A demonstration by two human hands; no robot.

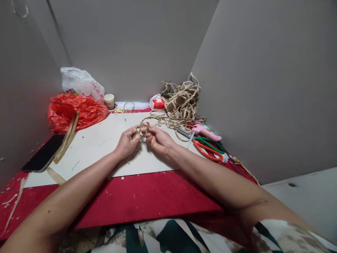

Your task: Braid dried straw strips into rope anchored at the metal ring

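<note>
While fingertip-close, left hand point(129, 141) and right hand point(159, 140) on rope point(147, 127)

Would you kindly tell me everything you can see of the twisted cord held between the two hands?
The twisted cord is tan and rough-looking, apparently of plant fibre. The left hand and right hand pinch it above the white board, where it bends into a small loop. A length curves away toward the heaped cord at the back right; whether the two join is unclear. Thin loose strands hang below the hands.
</note>
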